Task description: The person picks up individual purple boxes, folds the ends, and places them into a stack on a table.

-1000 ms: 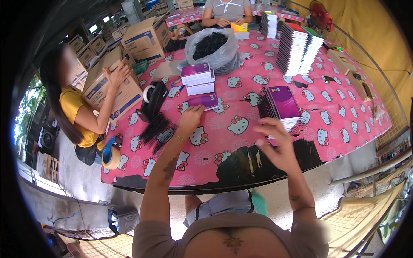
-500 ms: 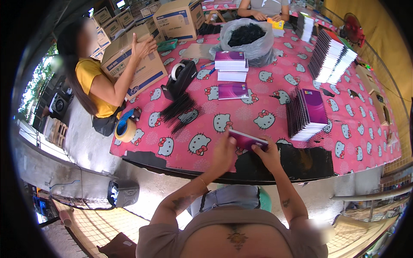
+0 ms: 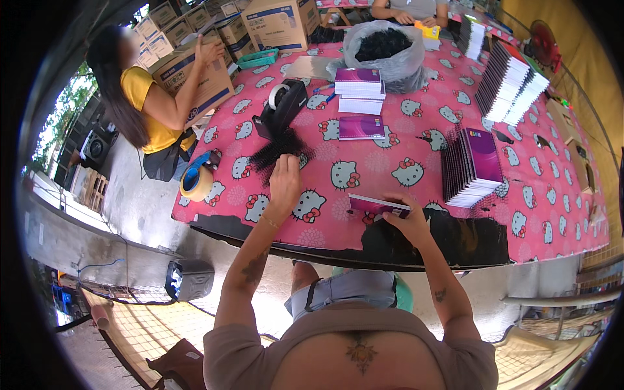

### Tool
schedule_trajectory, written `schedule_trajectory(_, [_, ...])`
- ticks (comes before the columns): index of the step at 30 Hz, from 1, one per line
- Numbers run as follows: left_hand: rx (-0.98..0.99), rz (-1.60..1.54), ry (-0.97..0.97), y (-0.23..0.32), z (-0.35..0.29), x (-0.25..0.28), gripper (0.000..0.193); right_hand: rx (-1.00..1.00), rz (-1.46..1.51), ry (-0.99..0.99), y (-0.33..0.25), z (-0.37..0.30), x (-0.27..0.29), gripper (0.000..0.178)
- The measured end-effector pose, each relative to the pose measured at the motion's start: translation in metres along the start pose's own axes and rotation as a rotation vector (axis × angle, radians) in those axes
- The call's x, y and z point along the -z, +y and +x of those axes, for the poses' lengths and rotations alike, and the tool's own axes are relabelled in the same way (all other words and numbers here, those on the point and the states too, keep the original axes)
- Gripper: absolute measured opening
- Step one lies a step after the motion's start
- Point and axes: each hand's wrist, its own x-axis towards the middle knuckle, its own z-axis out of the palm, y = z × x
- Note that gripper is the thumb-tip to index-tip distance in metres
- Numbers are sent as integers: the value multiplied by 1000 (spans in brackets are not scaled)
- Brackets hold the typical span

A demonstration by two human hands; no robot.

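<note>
Notebook with a purple cover [image 3: 367, 204] sits by the pink patterned table's [image 3: 364, 153] near edge, pinched in your right hand [image 3: 411, 220], whose fingers hide one end. Your left hand [image 3: 285, 183] curls over black spiral coils [image 3: 281, 148]; you cannot tell its grip. Beyond, a brown cardboard carton [image 3: 279, 29] bears blue print.

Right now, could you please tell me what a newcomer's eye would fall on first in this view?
Probably the pink, cat-patterned tablecloth filling the middle, with a bulging translucent bag toward its far side. Next, perhaps, the purple notebook stack on the right and the single notebook held by the right hand at front centre. The left hand is at the black coils, left of centre.
</note>
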Motion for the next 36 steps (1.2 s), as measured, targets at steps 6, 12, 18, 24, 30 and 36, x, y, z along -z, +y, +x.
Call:
schedule_trajectory(6, [401,-883,-91,107,-35,29,31,-12,-63,-33,12,0,-4,29])
schedule_trajectory(12, [617,-1207,-31,114,-26,33,43,33,-23,-82,18,0,-1,26])
schedule_trajectory(18, [260,-754,-281,79,-33,43,37,-26,10,-57,12,2,-5,25])
schedule_trajectory(24, [21,-558,-218,89,-33,47,17,-40,30,-68,17,1,-4,25])
schedule_trajectory(30, [114,-582,-179,89,-34,38,18,-48,12,-33,16,0,-6,27])
schedule_trajectory(36, [138,-605,-125,90,-37,33,17,-65,17,-44,14,0,-6,27])
